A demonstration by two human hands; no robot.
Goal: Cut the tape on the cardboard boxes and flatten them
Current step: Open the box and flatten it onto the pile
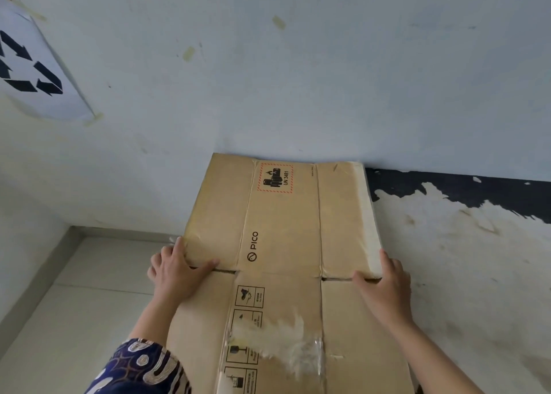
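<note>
A flattened brown cardboard box (pixel 280 223) with a PICO logo and a UN 3481 battery label leans with its far edge against the wall. My left hand (pixel 176 271) grips its left edge, thumb laid across the flap. My right hand (pixel 384 283) grips the right edge, fingers along the side. A torn label patch and a strip of clear tape (pixel 298 352) cling to the lower panel near me. A slit runs across the box between my hands. No cutting tool is in view.
A pale wall (pixel 298 80) stands straight ahead, with peeling dark paint (pixel 477 190) at the right. A white sheet with a black recycling symbol (pixel 32 65) is taped up at the left. Light floor tiles (pixel 89 289) lie at the lower left.
</note>
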